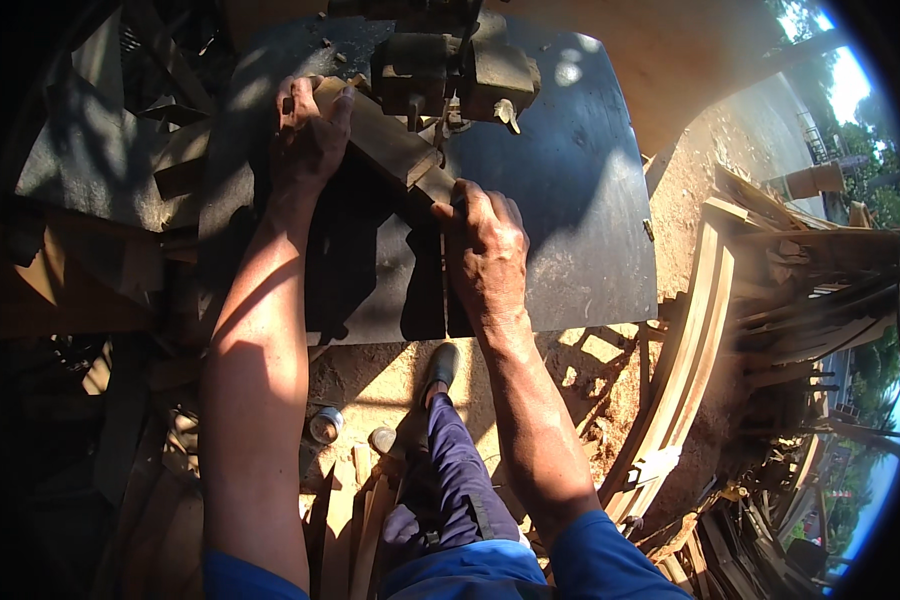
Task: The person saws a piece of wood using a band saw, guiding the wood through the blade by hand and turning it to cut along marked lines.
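Note:
A wooden block (382, 135) lies slanted on the dark flat saw table (580, 230), just left of and below a bulky metal blade guide (457, 75). My left hand (313, 135) grips its far left end, the thumb on the near side and the fingers curled around. At the block's near right end is a smaller piece of wood (435, 185). My right hand (485, 240) is closed against that piece, with the fingertips partly hidden. Whether the two pieces are joined, I cannot tell. The thin blade by the guide is hard to make out.
Long curved boards (685, 360) stand stacked to the right. Scrap wood (170, 180) is piled at the left. Below the table are my shoe (440, 368), a small round tin (326, 425) and several offcuts (342, 505) on sandy ground. Strong shadows cross the table.

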Demonstrator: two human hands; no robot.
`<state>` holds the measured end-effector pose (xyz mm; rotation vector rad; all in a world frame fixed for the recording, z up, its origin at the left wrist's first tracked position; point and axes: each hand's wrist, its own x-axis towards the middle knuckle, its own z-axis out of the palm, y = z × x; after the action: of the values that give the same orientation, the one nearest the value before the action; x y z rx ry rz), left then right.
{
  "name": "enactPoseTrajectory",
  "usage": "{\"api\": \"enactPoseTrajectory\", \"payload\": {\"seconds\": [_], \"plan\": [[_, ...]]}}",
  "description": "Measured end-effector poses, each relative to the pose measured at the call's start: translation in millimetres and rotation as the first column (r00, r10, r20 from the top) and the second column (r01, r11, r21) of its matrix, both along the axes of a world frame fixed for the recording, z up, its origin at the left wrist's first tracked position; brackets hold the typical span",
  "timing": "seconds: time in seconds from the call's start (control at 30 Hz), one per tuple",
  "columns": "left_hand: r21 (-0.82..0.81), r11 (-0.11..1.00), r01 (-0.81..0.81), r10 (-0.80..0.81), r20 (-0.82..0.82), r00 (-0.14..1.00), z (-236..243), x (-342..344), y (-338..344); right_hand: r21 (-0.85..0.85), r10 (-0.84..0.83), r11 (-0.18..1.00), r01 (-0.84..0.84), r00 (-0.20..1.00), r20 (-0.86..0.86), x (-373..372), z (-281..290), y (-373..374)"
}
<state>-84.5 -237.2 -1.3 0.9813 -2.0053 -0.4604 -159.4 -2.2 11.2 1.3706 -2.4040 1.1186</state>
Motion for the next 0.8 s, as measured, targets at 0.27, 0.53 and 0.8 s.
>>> {"api": "enactPoseTrajectory", "payload": {"seconds": [0.27,0.53,0.8], "plan": [[-0.003,0.999,-0.035,0.035,0.075,0.997,-1,-2,-2,-0.004,-0.014,1.0,0.014,1.0,-0.022,-2,-1,1],[-0.027,0.999,-0.026,0.027,0.061,0.998,-7,-4,-6,0.003,-0.021,1.0,0.021,0.999,-0.036,-2,-3,0],[-0.083,0.997,-0.012,0.018,0.062,0.998,-10,-3,-11,0.002,-0.054,0.999,0.054,0.998,-0.029,-2,-4,-1]]}}
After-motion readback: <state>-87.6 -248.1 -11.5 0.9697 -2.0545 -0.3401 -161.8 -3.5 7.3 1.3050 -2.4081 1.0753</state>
